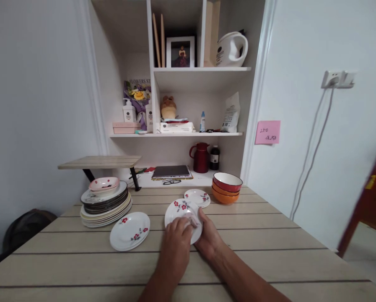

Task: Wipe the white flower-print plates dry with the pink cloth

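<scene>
A white plate with red flowers (179, 211) is tilted up off the wooden table (269, 243) near its middle. My right hand (210, 237) grips its right rim from below and behind. My left hand (175, 245) is curled and pressed on the plate's face, with what looks like a small pale cloth (191, 221) under its fingers. A matching plate (130, 230) lies flat to the left, and a smaller one (198, 197) lies just beyond.
A tall stack of plates (106, 206) with a pink bowl (104, 185) on top stands at the left. Stacked red and orange bowls (227, 187) sit at the back right. Shelves with a red jug (201, 157), a tablet and bottles rise behind the table.
</scene>
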Motion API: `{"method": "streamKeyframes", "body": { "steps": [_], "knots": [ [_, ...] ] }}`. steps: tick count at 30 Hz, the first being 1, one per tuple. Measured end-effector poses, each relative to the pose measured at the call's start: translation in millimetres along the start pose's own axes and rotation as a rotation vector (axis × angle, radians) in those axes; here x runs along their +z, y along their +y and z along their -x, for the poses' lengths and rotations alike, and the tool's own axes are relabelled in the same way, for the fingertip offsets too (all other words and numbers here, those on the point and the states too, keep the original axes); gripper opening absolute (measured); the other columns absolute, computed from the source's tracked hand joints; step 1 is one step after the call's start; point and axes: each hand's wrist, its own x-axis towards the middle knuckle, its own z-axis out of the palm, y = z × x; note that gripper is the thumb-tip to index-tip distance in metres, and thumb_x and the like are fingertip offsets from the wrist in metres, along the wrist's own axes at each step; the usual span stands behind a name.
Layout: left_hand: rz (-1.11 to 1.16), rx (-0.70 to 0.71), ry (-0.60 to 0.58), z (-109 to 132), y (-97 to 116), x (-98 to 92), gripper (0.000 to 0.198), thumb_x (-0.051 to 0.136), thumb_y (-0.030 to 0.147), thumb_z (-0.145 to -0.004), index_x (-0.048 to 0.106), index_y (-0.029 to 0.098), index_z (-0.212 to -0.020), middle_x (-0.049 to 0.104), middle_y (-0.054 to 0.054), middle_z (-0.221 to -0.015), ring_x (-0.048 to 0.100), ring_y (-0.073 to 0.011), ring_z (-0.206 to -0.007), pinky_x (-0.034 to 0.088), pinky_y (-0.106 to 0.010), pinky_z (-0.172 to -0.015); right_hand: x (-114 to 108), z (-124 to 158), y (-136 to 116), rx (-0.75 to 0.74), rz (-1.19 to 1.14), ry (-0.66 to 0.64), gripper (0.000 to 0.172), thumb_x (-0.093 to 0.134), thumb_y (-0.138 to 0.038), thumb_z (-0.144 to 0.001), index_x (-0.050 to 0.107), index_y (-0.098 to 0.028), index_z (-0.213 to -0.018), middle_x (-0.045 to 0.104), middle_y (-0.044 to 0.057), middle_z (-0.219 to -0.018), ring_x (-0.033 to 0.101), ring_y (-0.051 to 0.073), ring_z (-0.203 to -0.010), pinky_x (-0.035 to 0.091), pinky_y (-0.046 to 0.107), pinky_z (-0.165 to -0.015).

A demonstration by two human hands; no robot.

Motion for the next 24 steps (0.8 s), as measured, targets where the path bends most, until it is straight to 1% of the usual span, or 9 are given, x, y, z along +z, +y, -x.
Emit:
{"method": "streamKeyframes", "body": {
  "steps": [2, 4, 7, 10, 12, 15, 19, 21, 24],
  "knots": [
    [0.060, 0.065, -0.006, -0.6, 1.4, 1.7, 0.032, 0.050, 0.009, -0.086, 0.063, 0.023, -0.111, 0.063, -0.005, -0.121, 0.052, -0.0218, -0.115, 0.044, -0.039, -0.096, -0.1, 1.0, 2.1, 0.035, -0.006, -0.022, 0.052, 0.038, -0.052, -0.095, 0.068, -0.009, -0.097, 0.074, 0.012, -0.090, 0.069, 0.021, -0.088, 0.050, 0.034, -0.090],
    [0.056, 0.059, 0.011, -3.1, -1.9, 0.0, 0.031, 0.050, 0.011, -0.087, 0.063, 0.023, -0.112, 0.062, -0.005, -0.123, 0.051, -0.0218, -0.117, 0.043, -0.040, -0.097, 1.0, 1.9, 7.6, 0.054, -0.010, -0.030, 0.051, 0.039, -0.052, -0.095, 0.068, -0.009, -0.097, 0.074, 0.012, -0.092, 0.069, 0.021, -0.089, 0.049, 0.033, -0.092],
    [-0.050, -0.065, 0.072, -7.2, -12.2, -5.8, 0.029, 0.049, 0.015, -0.089, 0.063, 0.024, -0.113, 0.062, -0.007, -0.122, 0.053, -0.0245, -0.114, 0.045, -0.044, -0.092, 3.7, 2.0, 15.2, 0.039, 0.002, -0.019, 0.050, 0.041, -0.051, -0.094, 0.066, -0.010, -0.106, 0.074, 0.011, -0.098, 0.069, 0.021, -0.091, 0.049, 0.034, -0.091],
    [-0.148, -0.168, 0.114, -6.9, -18.7, -9.2, 0.028, 0.050, 0.016, -0.089, 0.064, 0.022, -0.112, 0.063, -0.010, -0.117, 0.056, -0.0268, -0.106, 0.047, -0.046, -0.085, 5.3, 1.4, 15.3, 0.021, 0.023, 0.034, 0.049, 0.042, -0.051, -0.094, 0.064, -0.011, -0.113, 0.075, 0.011, -0.095, 0.070, 0.023, -0.088, 0.051, 0.037, -0.087],
    [-0.138, -0.155, 0.103, -3.9, -16.1, -9.0, 0.028, 0.050, 0.015, -0.088, 0.065, 0.022, -0.110, 0.064, -0.009, -0.112, 0.057, -0.0262, -0.101, 0.048, -0.045, -0.083, 5.3, 1.2, 11.6, -0.009, 0.015, 0.066, 0.047, 0.040, -0.049, -0.095, 0.064, -0.012, -0.111, 0.075, 0.010, -0.094, 0.070, 0.022, -0.086, 0.051, 0.037, -0.086],
    [-0.009, -0.035, 0.041, 0.8, -4.0, -6.4, 0.028, 0.048, 0.013, -0.088, 0.065, 0.023, -0.107, 0.064, -0.007, -0.111, 0.057, -0.0239, -0.102, 0.049, -0.042, -0.085, 4.0, 2.1, 5.7, -0.037, -0.012, 0.064, 0.049, 0.038, -0.049, -0.096, 0.066, -0.010, -0.104, 0.075, 0.011, -0.090, 0.070, 0.021, -0.083, 0.052, 0.034, -0.085],
    [0.138, 0.103, 0.021, 0.9, 5.4, -2.0, 0.027, 0.047, 0.011, -0.087, 0.064, 0.021, -0.106, 0.064, -0.007, -0.114, 0.055, -0.0220, -0.108, 0.048, -0.040, -0.091, 2.5, 3.8, 7.7, 0.027, -0.024, 0.044, 0.051, 0.040, -0.051, -0.095, 0.068, -0.008, -0.092, 0.074, 0.011, -0.083, 0.069, 0.020, -0.082, 0.051, 0.032, -0.088],
    [0.126, 0.088, 0.053, -1.1, 1.1, -1.7, 0.028, 0.048, 0.011, -0.088, 0.064, 0.021, -0.108, 0.063, -0.007, -0.117, 0.054, -0.0217, -0.112, 0.047, -0.040, -0.093, 3.1, 4.0, 13.0, 0.029, -0.013, 0.015, 0.050, 0.042, -0.051, -0.094, 0.068, -0.009, -0.094, 0.074, 0.012, -0.090, 0.069, 0.021, -0.089, 0.050, 0.034, -0.091],
    [-0.006, -0.042, 0.096, -2.9, -11.2, -4.9, 0.030, 0.049, 0.013, -0.088, 0.063, 0.023, -0.112, 0.060, -0.008, -0.124, 0.053, -0.0247, -0.115, 0.046, -0.045, -0.092, 4.6, 3.1, 20.4, -0.013, 0.016, -0.011, 0.047, 0.044, -0.049, -0.094, 0.067, -0.010, -0.106, 0.074, 0.011, -0.100, 0.068, 0.022, -0.095, 0.048, 0.035, -0.094]
  ]
}}
